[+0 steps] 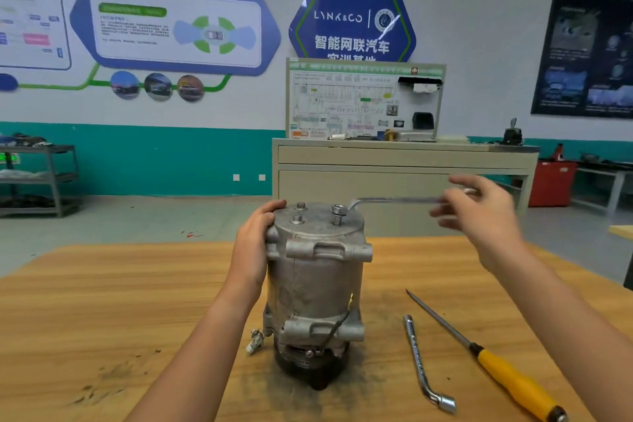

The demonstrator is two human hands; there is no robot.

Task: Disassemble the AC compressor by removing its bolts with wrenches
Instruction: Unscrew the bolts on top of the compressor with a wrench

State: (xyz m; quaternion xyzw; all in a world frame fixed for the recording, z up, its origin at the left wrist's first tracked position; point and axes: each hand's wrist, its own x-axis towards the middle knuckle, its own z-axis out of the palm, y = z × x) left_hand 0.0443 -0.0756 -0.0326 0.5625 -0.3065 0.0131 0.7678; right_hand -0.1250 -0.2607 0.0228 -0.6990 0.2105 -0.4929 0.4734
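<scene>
On the stained wooden table (pixel 102 301), a screwdriver (pixel 486 358) and a socket wrench (pixel 419 361) lie right of the upright compressor (pixel 315 284). The left hand (pixel 257 236) grips its top rim. A wrench (pixel 394 200) sits on a top bolt (pixel 338 212); the blurred right hand (pixel 486 212) is at its handle, grip indeterminate. Behind: grey floor (pixel 137 216), cabinet (pixel 394 161), teal-banded wall (pixel 154 161).

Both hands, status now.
Left hand: grips the compressor top.
Right hand: at the wrench handle, blurred; grip cannot be told.
</scene>
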